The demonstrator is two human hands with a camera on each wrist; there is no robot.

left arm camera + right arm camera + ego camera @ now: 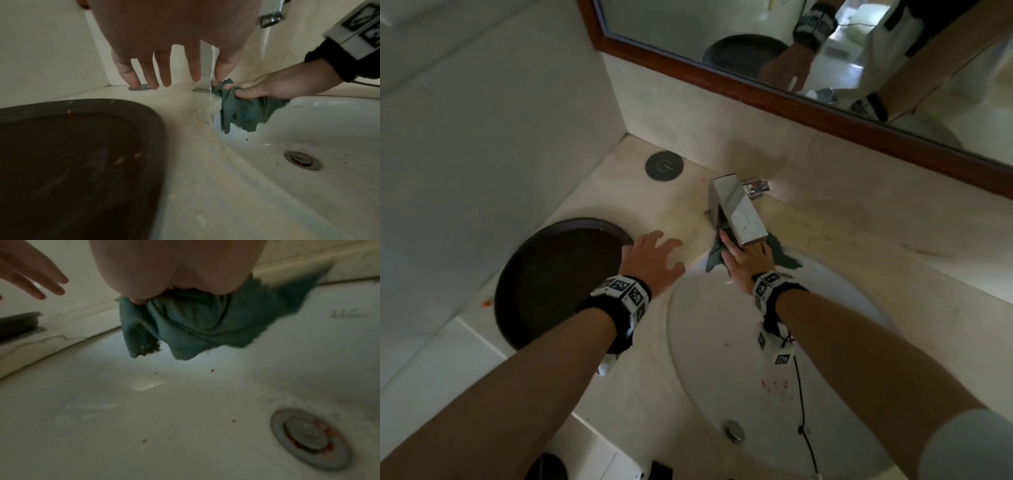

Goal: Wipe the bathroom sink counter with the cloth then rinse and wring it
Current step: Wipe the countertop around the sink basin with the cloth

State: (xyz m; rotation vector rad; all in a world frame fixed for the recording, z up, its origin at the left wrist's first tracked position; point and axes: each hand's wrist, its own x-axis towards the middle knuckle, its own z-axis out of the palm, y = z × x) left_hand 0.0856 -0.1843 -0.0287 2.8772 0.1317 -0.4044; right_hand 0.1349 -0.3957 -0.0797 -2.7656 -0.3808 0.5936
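Note:
My right hand (pixel 746 260) grips a bunched teal cloth (pixel 787 258) at the back rim of the white sink (pixel 709 342), just under the chrome faucet spout (pixel 738 212). In the left wrist view its fingers (pixel 246 92) curl round the cloth (pixel 246 112), which hangs into the basin. The right wrist view shows the cloth (pixel 185 324) dangling below my palm. My left hand (pixel 654 255) hovers with fingers spread over the beige counter (pixel 619 394), left of the faucet, holding nothing.
A dark round tray (pixel 558 281) lies on the counter left of the sink, close under my left wrist. A black disc (pixel 664 165) sits near the back corner. The drain (pixel 734 430) and red specks (pixel 774 385) show in the basin. A wood-framed mirror (pixel 756 85) is behind.

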